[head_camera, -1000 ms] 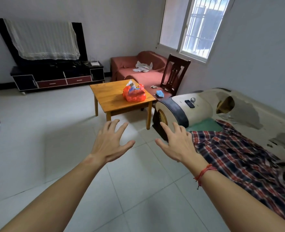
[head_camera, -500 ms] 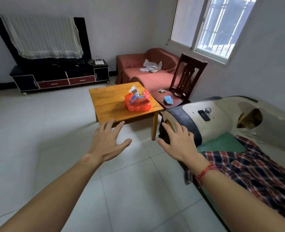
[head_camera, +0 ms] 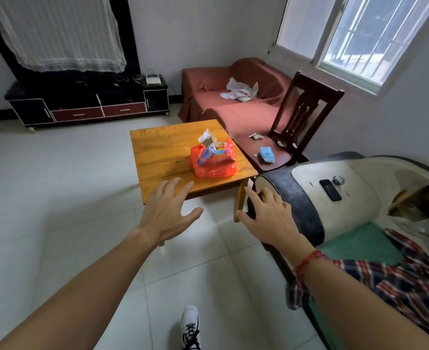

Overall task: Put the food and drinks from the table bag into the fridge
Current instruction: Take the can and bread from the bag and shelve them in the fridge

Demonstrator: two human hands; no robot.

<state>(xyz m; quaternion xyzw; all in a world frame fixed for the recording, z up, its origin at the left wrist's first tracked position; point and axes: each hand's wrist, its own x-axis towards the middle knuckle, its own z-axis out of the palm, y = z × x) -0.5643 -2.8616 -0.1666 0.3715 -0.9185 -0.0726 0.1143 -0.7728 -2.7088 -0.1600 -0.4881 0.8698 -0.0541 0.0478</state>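
Bag: we see the red plastic bag sitting upright on the wooden table, on its right half, nearer the front right corner than the middle.
Bag axis: it is wider than it is tall, its breadth runs roughly along the table's front edge, and its open mouth faces up.
Bag contents: a blue-and-white packet stands steeply in the mouth and leans a little. A silvery wrapper sticks out above it, with its tip pointing up and away from us. A colourful packet shows just beside them. We cannot make out what lies lower in the bag through the red plastic.
Left hand: our left hand is stretched forward palm down with the fingers spread and straight, holding nothing. In this view its fingertips overlap the table's front edge, well short of the bag.
Right hand: our right hand is also flat and spread, gripping nothing, with a red string bracelet on the wrist. It lies in front of the dark end of the white sofa arm, and we cannot tell whether it touches it.
Sofa arm: a small black handset lies on top.
Chair: a dark wooden chair stands just right of the table, with a blue packet lying on its seat.
Sofa seat: a plaid cloth is spread over it.
Floor: one white shoe shows at the bottom edge.
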